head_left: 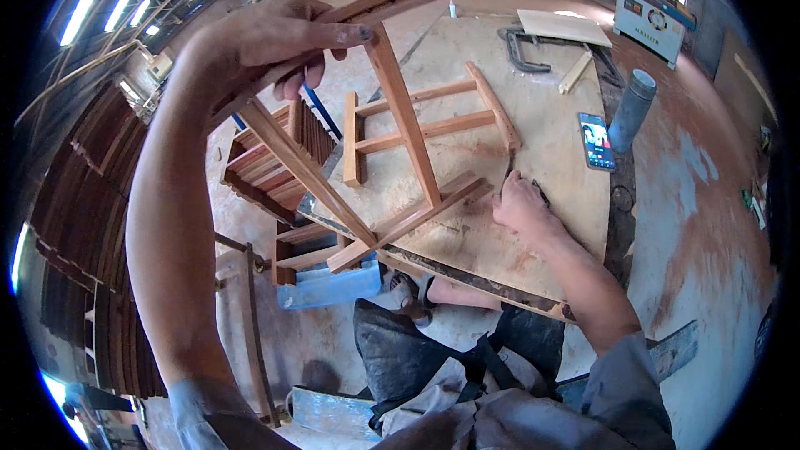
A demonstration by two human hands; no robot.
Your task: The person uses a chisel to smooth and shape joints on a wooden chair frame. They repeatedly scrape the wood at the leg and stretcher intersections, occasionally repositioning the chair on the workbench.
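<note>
My left hand (279,42) is wrapped round the raised upper rail of a wooden frame (404,117). Two crosspieces run down from that rail to a lower rail, which rests tilted at the near left edge of the plywood-topped workbench (558,250). On the bench top, right of the lower rail, my right hand (525,207) is closed. Dark bits show beside its fingers, but what it grips is too hidden to name. A second wooden frame (425,131) with two crosspieces lies flat just beyond.
A phone (596,142), a grey cylinder (633,108), a clamp (525,54) and a pale board (564,27) occupy the bench's right and far side. Stacked wooden frames (279,158) and a blue container (329,286) stand left. A machine (652,21) stands far right.
</note>
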